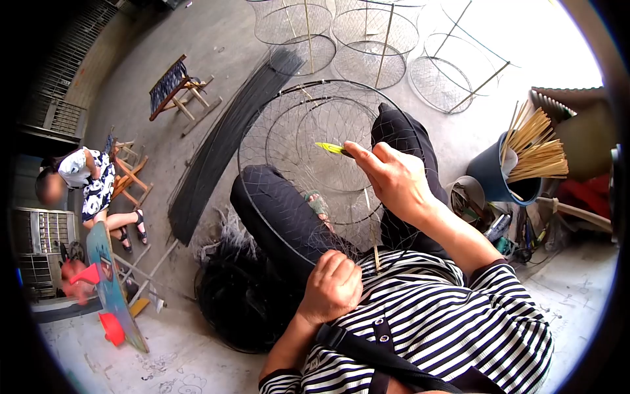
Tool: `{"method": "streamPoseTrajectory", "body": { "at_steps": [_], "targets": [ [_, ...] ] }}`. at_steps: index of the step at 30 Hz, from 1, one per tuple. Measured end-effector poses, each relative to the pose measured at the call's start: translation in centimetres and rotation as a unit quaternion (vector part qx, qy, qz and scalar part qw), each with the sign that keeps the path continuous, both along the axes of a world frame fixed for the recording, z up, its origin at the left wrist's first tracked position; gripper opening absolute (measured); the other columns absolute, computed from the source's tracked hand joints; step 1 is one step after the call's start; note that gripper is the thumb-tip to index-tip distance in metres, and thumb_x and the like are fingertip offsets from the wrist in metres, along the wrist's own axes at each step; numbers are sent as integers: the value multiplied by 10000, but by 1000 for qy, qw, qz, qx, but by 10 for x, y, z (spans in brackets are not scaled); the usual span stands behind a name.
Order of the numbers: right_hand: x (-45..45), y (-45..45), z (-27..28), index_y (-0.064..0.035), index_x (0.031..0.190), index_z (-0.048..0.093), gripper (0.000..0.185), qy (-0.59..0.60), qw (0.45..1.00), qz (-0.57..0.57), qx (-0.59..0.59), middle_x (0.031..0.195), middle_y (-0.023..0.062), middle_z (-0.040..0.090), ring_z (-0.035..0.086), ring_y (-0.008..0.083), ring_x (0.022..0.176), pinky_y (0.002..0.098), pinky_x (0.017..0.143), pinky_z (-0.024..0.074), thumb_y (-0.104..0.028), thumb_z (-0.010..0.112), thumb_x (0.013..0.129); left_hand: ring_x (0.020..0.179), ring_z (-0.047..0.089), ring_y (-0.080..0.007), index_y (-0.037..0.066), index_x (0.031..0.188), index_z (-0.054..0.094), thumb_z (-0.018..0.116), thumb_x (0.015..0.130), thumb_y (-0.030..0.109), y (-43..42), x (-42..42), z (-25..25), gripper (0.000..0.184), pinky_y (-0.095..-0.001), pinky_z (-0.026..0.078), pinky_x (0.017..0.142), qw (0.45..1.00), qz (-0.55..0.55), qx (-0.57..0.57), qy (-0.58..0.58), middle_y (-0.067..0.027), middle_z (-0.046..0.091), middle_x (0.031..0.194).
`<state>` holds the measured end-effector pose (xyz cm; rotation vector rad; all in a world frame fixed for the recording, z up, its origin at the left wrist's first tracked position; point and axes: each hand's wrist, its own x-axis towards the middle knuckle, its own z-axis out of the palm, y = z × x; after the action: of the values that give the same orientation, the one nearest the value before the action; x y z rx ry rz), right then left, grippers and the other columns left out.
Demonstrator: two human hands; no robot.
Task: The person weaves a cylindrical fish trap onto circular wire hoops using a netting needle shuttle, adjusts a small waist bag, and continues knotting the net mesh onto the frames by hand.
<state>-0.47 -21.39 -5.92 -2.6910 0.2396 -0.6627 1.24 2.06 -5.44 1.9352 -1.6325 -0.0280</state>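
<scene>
A round net cage (326, 81) with dark wire hoops and fine mesh stands between my knees, its near rim close to my lap. My right hand (392, 176) is closed on a yellow-green netting needle (330, 148) above the mesh, its pointed end toward the left. Dark thread seems wound near the grip. My left hand (333, 287) is closed at the near rim, fingers curled onto the netting and hoop. A thin wooden stick (376, 256) runs along the cage's near side, beside my left hand. What lies inside the left fingers is hidden.
A bundle of long black wires (220, 148) lies left. Several net cages (374, 47) stand ahead. A blue bucket (489, 169) of wooden sticks is at the right, near tools (502, 226). A folding chair (187, 95), a seated person (95, 177) and a board (108, 282) are left.
</scene>
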Motion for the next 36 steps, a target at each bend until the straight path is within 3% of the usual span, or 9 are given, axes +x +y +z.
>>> {"method": "streamPoseTrajectory", "body": {
  "at_steps": [6,20,27,30,34,35,36],
  "targets": [
    [-10,-5,8,-191,1344,593,506,-5,999,-48,11,800,70,547,610,259,630,387,540,488,-71,645,855,863,600,-268,13,782,652,688,739,29,2,-1,0,59,-422,516,895,1000,8,-2,3,-85,576,815],
    [-3,10,3,-193,1358,588,477,6,1000,-8,17,803,72,538,603,250,619,362,539,495,-99,639,893,855,597,-272,17,782,649,687,735,26,-2,-1,0,61,-424,519,887,1000,-5,7,10,-83,566,812],
    [17,0,-16,-171,1196,706,361,-162,971,26,174,782,65,543,571,244,647,371,574,474,-34,721,862,870,596,-260,24,778,651,682,738,49,-3,1,3,56,-429,508,901,1000,-3,-6,-8,-77,566,812],
    [28,-3,-10,-161,1198,701,362,-204,969,41,130,790,64,544,578,245,653,369,576,478,-35,721,859,876,594,-250,30,774,652,678,731,65,-8,1,5,61,-425,494,916,1000,-11,-6,-18,-73,564,812],
    [58,11,20,-148,1301,596,461,-226,962,71,139,1004,119,562,618,319,783,408,656,526,-189,743,866,875,589,-229,46,768,649,683,710,85,-22,0,8,77,-402,457,917,998,-38,2,-54,-62,556,808],
    [66,17,26,-150,1338,562,525,-212,959,82,170,1089,152,546,620,344,856,423,723,538,-231,756,857,874,589,-226,50,773,648,678,715,85,-27,-1,8,75,-400,450,923,996,-44,5,-72,-59,557,807],
    [73,21,29,-131,1260,607,439,-211,958,86,176,1097,157,546,618,343,883,419,739,535,-222,757,858,874,590,-223,54,779,646,673,719,85,-30,-1,8,72,-399,443,928,995,-50,8,-90,-56,558,806]
  ]
}}
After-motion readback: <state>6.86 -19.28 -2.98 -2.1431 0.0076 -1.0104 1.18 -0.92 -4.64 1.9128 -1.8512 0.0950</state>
